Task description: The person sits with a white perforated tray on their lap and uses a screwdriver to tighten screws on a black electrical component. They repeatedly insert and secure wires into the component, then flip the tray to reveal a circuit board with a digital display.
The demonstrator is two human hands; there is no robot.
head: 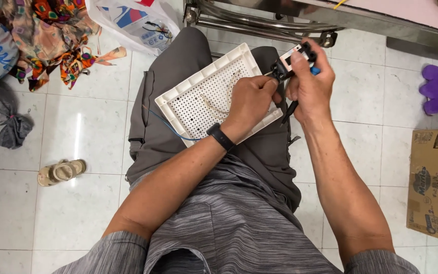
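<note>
Pinching a small black part (282,67) between both hands' fingers (271,83).

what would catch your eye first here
A white perforated panel rests on the seated person's lap at centre, a blue wire trailing off its near edge. The left hand and right hand meet at its far corner around a small black tool. Bright patterned cloth lies top left.
</note>
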